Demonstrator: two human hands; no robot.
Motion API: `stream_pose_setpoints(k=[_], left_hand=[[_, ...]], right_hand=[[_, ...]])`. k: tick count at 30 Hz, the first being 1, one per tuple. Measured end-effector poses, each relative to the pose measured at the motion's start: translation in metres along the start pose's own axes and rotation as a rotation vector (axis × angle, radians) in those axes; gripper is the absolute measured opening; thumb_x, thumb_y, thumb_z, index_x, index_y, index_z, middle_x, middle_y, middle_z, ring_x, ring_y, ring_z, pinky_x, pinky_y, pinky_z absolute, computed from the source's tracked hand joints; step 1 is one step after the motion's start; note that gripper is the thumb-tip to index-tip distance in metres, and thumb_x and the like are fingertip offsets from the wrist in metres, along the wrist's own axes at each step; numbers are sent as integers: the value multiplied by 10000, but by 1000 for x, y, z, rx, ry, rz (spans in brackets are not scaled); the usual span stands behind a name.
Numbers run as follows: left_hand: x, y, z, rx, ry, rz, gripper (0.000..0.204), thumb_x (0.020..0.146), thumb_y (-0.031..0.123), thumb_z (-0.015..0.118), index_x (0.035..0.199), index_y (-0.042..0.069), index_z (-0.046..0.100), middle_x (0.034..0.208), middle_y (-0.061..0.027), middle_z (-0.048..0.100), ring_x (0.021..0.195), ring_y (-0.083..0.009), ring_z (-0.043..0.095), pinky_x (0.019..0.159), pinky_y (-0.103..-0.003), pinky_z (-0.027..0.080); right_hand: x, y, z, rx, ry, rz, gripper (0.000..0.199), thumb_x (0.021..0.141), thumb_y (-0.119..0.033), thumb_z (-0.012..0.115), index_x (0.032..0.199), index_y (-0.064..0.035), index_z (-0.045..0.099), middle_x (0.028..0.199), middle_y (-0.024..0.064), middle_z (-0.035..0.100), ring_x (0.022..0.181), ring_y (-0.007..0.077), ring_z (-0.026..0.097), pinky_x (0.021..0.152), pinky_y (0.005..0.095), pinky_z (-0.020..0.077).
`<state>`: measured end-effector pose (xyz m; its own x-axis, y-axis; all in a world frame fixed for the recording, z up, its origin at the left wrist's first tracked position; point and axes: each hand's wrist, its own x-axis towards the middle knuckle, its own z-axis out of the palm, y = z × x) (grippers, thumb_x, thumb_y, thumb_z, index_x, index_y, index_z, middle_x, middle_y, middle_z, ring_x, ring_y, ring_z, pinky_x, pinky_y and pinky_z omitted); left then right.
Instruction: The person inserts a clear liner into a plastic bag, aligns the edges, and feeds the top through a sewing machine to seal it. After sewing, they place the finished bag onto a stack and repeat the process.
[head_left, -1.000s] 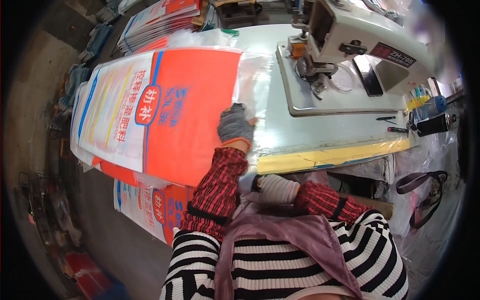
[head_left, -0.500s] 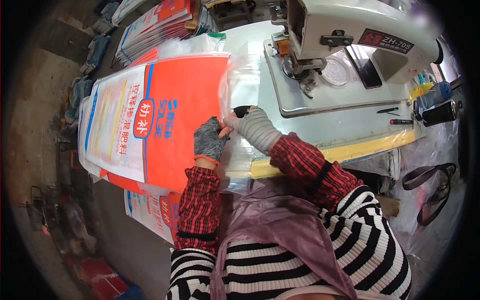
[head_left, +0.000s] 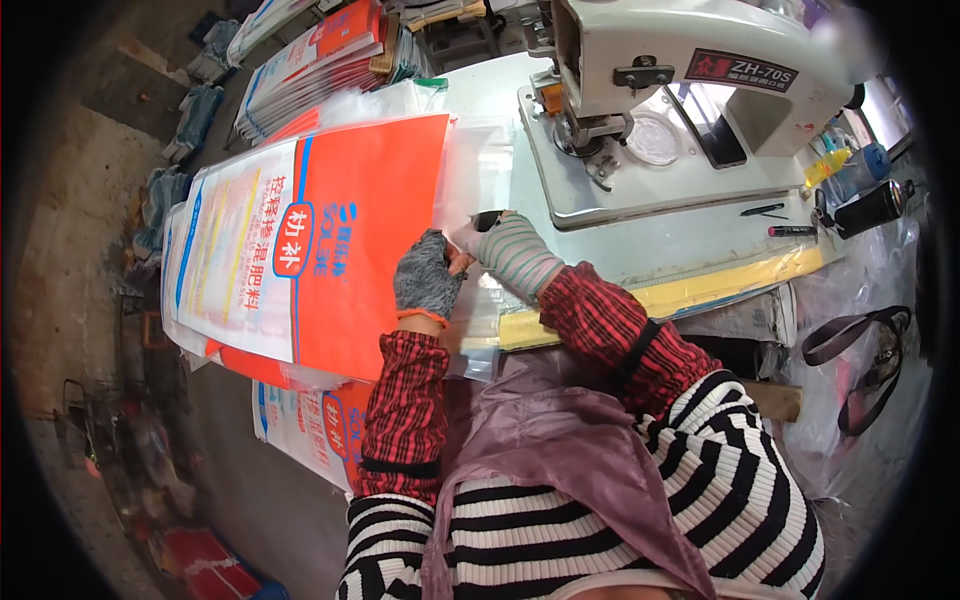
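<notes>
A large, flat rectangular bag, orange-red and white with blue stripes and printing, lies slightly aslant at the left end of the pale tabletop. Translucent, wrinkled plastic film projects past its orange-red right-hand edge.

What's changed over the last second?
The right hand moved forward from the front edge of the table to the clear liner, meeting the left hand, which stays beside the edge of the top red-and-white bag; their exact grip is hidden. The sewing machine stayed put.
</notes>
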<state>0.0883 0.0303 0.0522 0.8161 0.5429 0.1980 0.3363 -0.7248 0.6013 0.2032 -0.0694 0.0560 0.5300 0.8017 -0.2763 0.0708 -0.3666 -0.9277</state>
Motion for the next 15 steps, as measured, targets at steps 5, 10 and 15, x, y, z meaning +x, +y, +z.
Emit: stream_pose_setpoints(k=[5, 10, 15], left_hand=[[0, 4, -2, 38, -49, -47, 311, 738, 287, 697, 768, 24, 533, 697, -138, 571, 683, -308, 584, 615, -388, 454], [6, -10, 0, 60, 238, -26, 233, 834, 243, 597, 798, 24, 528, 741, -158, 568, 675, -297, 591, 600, -368, 470], [13, -89, -74, 573, 495, -148, 243, 863, 296, 542, 836, 54, 542, 778, -103, 568, 696, -272, 574, 634, -351, 481]], right_hand=[[-3, 16, -2, 20, 151, -47, 386, 778, -383, 545, 745, -6, 623, 615, 121, 589, 621, 236, 556, 616, 334, 439], [7, 26, 1, 309, 150, 124, 389, 793, -381, 530, 758, -5, 625, 678, 137, 604, 633, 263, 567, 641, 358, 444], [-47, 17, 6, -241, 36, 44, 445, 831, -419, 490, 818, 2, 632, 757, 168, 630, 719, 308, 612, 703, 362, 474]])
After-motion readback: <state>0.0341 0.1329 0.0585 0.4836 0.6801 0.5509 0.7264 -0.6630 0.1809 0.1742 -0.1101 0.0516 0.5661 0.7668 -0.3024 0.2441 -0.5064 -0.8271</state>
